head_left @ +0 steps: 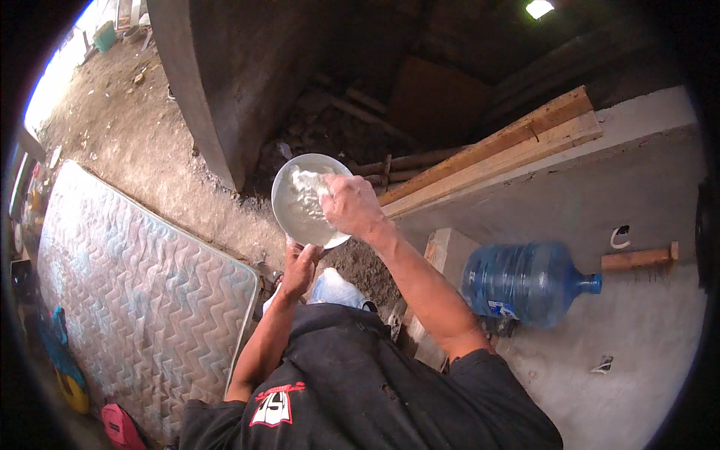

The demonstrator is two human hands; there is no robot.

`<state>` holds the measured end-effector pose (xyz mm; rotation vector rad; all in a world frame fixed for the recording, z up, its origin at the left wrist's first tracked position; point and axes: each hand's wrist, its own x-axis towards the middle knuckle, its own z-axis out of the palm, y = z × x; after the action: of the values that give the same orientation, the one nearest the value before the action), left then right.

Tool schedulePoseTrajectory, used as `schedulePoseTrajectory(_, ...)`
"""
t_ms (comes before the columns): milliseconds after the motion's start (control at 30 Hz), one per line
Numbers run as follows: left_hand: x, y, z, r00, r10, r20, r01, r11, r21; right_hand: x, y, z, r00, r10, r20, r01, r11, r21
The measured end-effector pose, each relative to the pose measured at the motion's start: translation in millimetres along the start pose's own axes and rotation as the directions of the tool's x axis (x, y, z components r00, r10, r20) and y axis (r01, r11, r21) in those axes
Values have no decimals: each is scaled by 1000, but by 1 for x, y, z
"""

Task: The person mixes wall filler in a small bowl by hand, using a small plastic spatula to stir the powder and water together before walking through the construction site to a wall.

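Observation:
A round, pale bowl (281, 214) is held out in front of my body, tilted so that its inside shows. My left hand (301, 264) is closed on its near edge, with the fingers partly hidden beneath it. Inside lies a whitish, wet-looking mix (300, 204) with lumps and a thicker white streak near the far side. My right hand (351, 204) reaches over the right side of the bowl, its fingers curled and smeared with white. What those fingers hold, if anything, is hidden.
To the left a quilted mattress (142, 300) lies on bare dirt ground (127, 127). Wooden planks (495, 150) slant along a low wall on the right. A large blue water jug (517, 283) lies beside my right arm. A concrete pillar (225, 82) stands ahead.

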<state>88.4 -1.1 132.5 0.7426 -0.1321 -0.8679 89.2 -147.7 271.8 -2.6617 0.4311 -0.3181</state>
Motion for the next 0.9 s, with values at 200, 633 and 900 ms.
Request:
schedulePoseTrajectory(200,1,5,-28,998,-35,59,33,999,36,-1,24,-30,999,-5,-35,6,1000,17)
schedulePoseTrajectory(633,12,52,-31,985,-156,80,135,966,221,1,22,-42,996,-8,93,7,1000,2)
schedulePoseTrajectory(900,22,67,-43,982,-190,20,186,976,116,-17,17,-37,899,-218,379,201,976,85)
